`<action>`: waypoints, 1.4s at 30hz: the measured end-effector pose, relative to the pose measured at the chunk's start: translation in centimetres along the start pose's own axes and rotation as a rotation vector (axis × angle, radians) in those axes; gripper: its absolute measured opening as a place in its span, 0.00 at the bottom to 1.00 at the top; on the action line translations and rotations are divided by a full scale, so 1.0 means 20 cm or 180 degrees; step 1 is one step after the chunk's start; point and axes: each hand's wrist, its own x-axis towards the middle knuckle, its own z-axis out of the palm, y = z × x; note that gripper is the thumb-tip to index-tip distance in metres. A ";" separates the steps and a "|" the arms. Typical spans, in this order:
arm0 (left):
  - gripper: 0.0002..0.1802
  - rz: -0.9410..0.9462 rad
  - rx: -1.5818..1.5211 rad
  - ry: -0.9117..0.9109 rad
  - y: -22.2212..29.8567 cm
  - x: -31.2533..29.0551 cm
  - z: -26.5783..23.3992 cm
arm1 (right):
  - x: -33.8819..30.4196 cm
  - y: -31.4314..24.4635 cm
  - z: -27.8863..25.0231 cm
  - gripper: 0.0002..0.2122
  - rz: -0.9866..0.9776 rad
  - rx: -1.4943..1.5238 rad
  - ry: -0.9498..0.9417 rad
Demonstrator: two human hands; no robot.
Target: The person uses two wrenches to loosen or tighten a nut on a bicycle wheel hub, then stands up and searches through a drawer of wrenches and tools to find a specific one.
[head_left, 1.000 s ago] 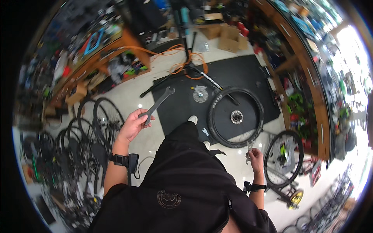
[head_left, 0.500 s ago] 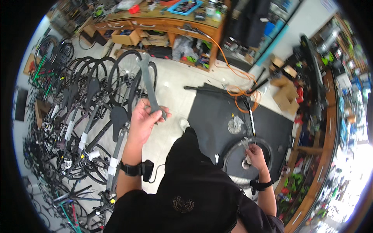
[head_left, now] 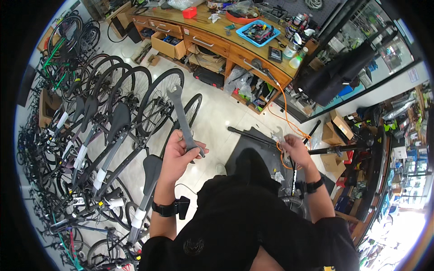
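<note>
Bikes (head_left: 120, 122) stand at the left. Next, the left hand (head_left: 176, 157) holds a large wrench (head_left: 181, 115), fingers curled snugly round its lower end, thumb pressed on it, forked end upward. Farther right, the right hand's (head_left: 296, 151) fingers pinch a small wrench (head_left: 280, 135) above the mat's (head_left: 236, 156) far edge.

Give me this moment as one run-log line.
left hand: holds large wrench; right hand: holds smaller wrench; ahead: wooden workbench; leftward: bicycles

Grey wrench (head_left: 181, 116), bright blue tray (head_left: 248, 39)
</note>
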 end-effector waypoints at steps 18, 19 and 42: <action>0.13 0.0068 -0.0468 0.1692 0.08 1.14 -0.37 | 2.25 -0.86 -0.06 0.12 -0.0151 0.0543 -0.1340; 0.13 0.0186 -0.0498 0.1940 0.11 1.30 -0.38 | 2.38 -0.91 -0.07 0.13 -0.0216 0.0565 -0.1371; 0.09 0.0804 0.0196 0.2659 1.42 3.03 -1.01 | 3.54 -1.39 -0.23 0.13 0.0459 0.0203 -0.1089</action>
